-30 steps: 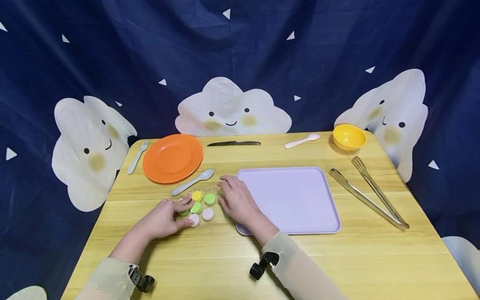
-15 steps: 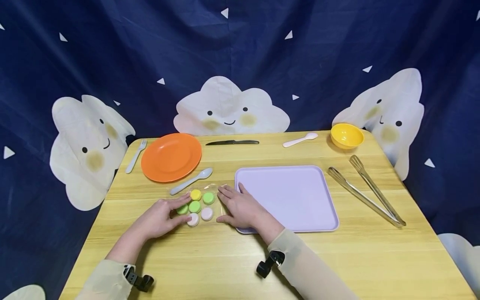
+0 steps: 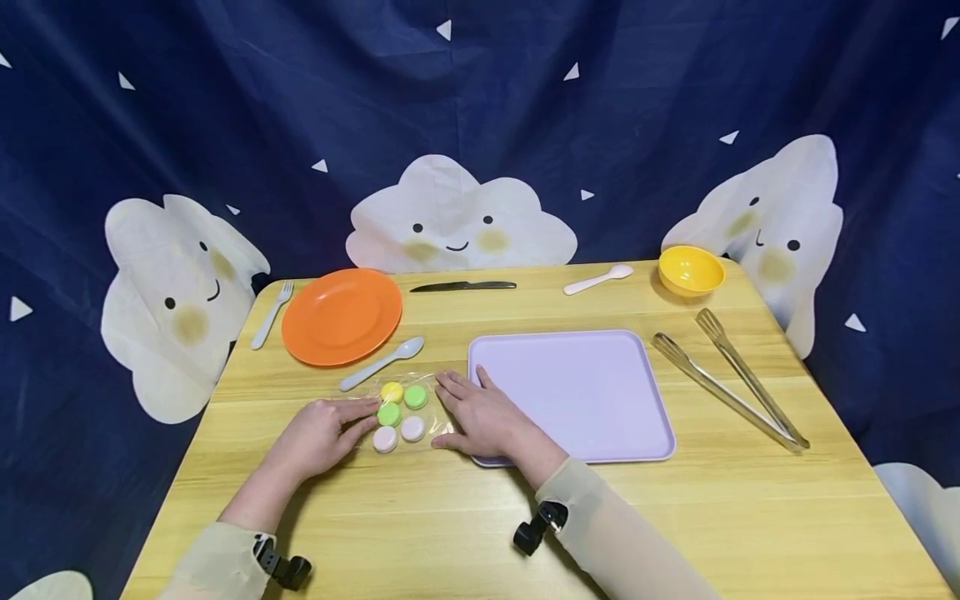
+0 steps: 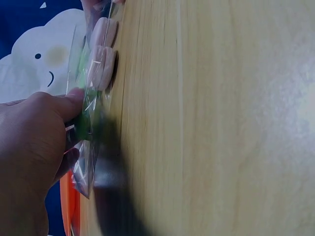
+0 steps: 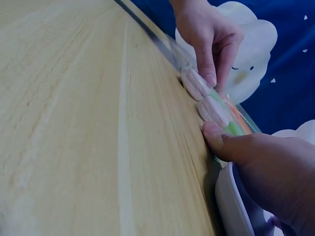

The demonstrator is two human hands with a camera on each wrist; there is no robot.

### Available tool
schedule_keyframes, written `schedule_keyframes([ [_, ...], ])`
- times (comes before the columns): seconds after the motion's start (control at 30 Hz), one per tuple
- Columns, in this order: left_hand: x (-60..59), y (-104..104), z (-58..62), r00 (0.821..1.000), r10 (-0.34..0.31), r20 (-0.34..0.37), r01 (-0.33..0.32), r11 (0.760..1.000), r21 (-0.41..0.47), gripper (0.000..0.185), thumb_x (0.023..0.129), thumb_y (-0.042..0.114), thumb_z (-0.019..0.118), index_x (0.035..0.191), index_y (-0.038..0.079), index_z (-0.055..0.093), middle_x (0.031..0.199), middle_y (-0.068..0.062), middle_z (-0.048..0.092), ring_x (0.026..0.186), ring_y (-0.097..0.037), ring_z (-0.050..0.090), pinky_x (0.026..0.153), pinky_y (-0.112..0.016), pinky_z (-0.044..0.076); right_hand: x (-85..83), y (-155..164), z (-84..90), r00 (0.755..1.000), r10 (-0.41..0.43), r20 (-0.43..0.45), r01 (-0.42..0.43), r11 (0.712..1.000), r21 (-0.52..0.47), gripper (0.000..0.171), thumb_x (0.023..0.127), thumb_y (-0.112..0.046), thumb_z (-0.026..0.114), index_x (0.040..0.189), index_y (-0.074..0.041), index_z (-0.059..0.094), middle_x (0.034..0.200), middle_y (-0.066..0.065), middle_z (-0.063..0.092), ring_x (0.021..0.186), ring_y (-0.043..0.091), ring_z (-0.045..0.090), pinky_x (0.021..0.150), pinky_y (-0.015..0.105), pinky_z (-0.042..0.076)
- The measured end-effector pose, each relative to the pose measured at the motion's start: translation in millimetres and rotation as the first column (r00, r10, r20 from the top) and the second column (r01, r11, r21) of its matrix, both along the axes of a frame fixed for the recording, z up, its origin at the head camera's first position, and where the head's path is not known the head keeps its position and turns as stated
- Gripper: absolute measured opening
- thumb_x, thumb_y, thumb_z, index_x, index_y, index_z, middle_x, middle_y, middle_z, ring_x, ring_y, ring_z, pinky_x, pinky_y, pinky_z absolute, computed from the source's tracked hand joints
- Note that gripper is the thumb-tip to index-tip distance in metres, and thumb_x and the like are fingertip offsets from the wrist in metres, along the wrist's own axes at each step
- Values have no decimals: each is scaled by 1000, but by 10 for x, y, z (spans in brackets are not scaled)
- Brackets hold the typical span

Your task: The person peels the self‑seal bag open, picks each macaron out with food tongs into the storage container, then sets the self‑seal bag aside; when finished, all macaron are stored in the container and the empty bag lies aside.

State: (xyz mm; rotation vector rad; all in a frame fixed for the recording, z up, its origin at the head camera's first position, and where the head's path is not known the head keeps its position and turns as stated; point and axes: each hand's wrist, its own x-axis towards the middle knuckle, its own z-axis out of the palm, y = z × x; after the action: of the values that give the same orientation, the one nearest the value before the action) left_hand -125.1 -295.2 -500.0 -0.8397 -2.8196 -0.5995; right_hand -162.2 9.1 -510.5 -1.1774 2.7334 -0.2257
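A clear plastic bag (image 3: 433,433) of macarons lies on the table, left of the lilac tray. In it show a yellow macaron (image 3: 392,392), green macarons (image 3: 416,397) and pink macarons (image 3: 412,429). My left hand (image 3: 318,437) pinches the bag's left part, its thumb over a green macaron (image 4: 84,125) inside; that macaron is hidden in the head view. Spread fairly straight, the fingers of my right hand (image 3: 487,417) rest at the bag's right edge. Its thumb touches the plastic near a pink macaron (image 5: 213,111). The right palm overlaps the tray's left rim.
The lilac tray (image 3: 577,396) lies right of centre, with metal tongs (image 3: 731,392) beyond it. Behind the bag are a grey spoon (image 3: 381,364), an orange plate (image 3: 341,317) and a fork (image 3: 272,315). A black knife (image 3: 463,286), pink spoon (image 3: 597,280) and yellow bowl (image 3: 691,271) line the far edge.
My right hand's fingers have straightened and spread along the bag's right edge. The left thumb has slid off a pink macaron, and the leftmost green one has become hidden by that hand.
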Motion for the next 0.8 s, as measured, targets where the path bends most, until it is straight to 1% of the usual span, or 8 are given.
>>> schedule_keyframes([
  [0.1,8,13,3,998,-2,-55,2,1000,5,27,93,18,84,119,8,81,117,-7,78,107,-27,75,93,-50,60,-1,8,-10,1000,-1,-2,1,1000,-4,93,100,-72,53,163,-6,38,173,9,23,159,24,21,128,58,11],
  [0.27,22,9,4,994,-10,-106,14,999,40,23,91,12,84,113,7,82,114,-7,78,106,-27,74,92,-49,61,0,11,-28,1000,-5,1,5,1000,-1,93,100,-73,53,164,-6,37,174,8,23,159,23,20,128,57,9],
  [0.4,25,-7,-12,993,6,-116,6,995,99,19,90,7,84,109,9,83,109,-2,78,102,-22,73,89,-46,61,2,13,-32,1000,-1,3,1,1000,-3,93,101,-72,52,164,-6,37,173,8,23,159,24,20,128,57,8],
  [0.53,22,-23,-57,993,48,-104,-31,986,163,21,90,1,84,108,10,83,107,1,78,100,-20,73,88,-44,61,11,26,-31,1000,9,-12,-9,1000,-14,91,101,-71,52,163,-6,38,173,9,26,159,25,23,128,58,10],
  [0.6,23,-24,-86,992,67,-104,-45,978,203,23,88,-3,84,106,10,83,106,1,78,98,-20,74,89,-39,61,18,33,-31,1000,15,-22,-15,1000,-19,89,102,-70,52,163,-6,39,172,9,27,158,26,24,128,59,12],
  [0.67,26,-21,-116,990,82,-115,-52,968,244,24,86,-6,84,104,10,82,104,1,78,96,-21,75,90,-29,59,21,40,-31,999,20,-28,-21,1000,-24,88,103,-69,51,163,-6,39,172,9,27,158,25,24,128,60,12],
  [0.73,28,-14,-138,987,90,-131,-50,958,283,23,85,-7,85,101,9,82,102,2,78,94,-21,75,92,-18,55,24,46,-29,999,24,-31,-25,999,-31,88,103,-69,51,163,-6,39,172,9,28,158,25,24,127,61,12],
  [0.8,31,-7,-144,985,92,-145,-43,950,310,22,84,-7,85,99,8,81,100,2,78,93,-22,75,94,-11,51,26,52,-26,999,24,-35,-25,999,-37,87,103,-68,52,163,-6,40,172,9,28,158,25,25,127,61,12],
])
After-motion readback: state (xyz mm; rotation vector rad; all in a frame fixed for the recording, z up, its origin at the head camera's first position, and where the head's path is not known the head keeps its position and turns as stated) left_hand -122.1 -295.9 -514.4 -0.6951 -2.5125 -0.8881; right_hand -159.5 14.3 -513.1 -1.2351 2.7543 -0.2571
